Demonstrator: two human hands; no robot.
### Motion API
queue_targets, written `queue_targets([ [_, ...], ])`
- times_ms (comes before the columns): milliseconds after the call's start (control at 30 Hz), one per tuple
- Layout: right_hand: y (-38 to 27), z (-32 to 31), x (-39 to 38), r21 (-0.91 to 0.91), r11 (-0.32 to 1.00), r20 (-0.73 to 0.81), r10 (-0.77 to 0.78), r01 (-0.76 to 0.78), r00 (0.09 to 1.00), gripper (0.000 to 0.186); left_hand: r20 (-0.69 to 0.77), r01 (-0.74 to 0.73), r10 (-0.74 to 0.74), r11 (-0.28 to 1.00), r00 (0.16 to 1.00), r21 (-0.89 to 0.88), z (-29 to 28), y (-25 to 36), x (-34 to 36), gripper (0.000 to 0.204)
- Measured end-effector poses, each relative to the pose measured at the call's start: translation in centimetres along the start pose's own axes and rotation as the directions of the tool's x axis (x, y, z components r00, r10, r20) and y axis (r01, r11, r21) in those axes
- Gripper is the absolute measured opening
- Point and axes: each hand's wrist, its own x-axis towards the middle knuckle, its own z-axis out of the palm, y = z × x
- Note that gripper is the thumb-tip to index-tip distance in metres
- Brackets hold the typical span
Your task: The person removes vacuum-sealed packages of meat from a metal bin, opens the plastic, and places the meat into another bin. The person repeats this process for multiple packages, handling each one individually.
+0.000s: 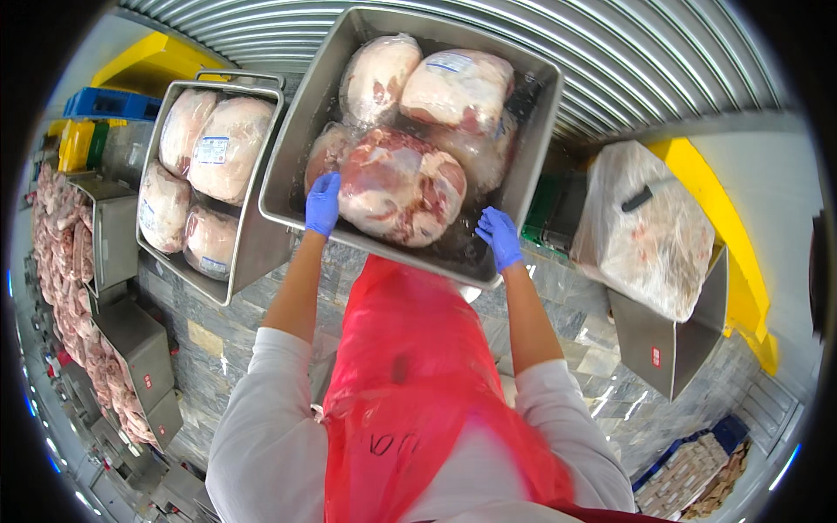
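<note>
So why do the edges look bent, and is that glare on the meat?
Head view: the fisheye lens bows straight lines, such as the ribbed wall, toward the dark rim; overhead light glints off the wrapped meat and the wet bin; the centre is sharp, the far corners soft.

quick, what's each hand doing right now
left hand: shut on near rim of the square steel tub of wrapped meat
right hand: shut on the same rim
</note>
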Motion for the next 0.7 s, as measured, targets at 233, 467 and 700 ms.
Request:
queue_targets([
  [233,8.2,3.4,12.4,0.330,0.882,0.155,0.301,-0.336,0.941,0.063,0.213,0.200,-0.238,0.962,0.948,0.188,-3.0,-16.5,11.8,0.054],
  [467,8.5,5.0,14.1,0.458,0.851,0.022,0.280,-0.259,0.960,0.056,0.082,0.394,-0.396,0.918,0.915,0.037,0.0,-14.1,10.0,0.051],
  [700,10.1,0.6,19.5,0.229,0.957,-0.032,0.188,-0.176,0.982,0.047,0.050,0.802,-0.812,0.561,0.581,-0.205,-1.1,-14.5,8.4,0.045],
])
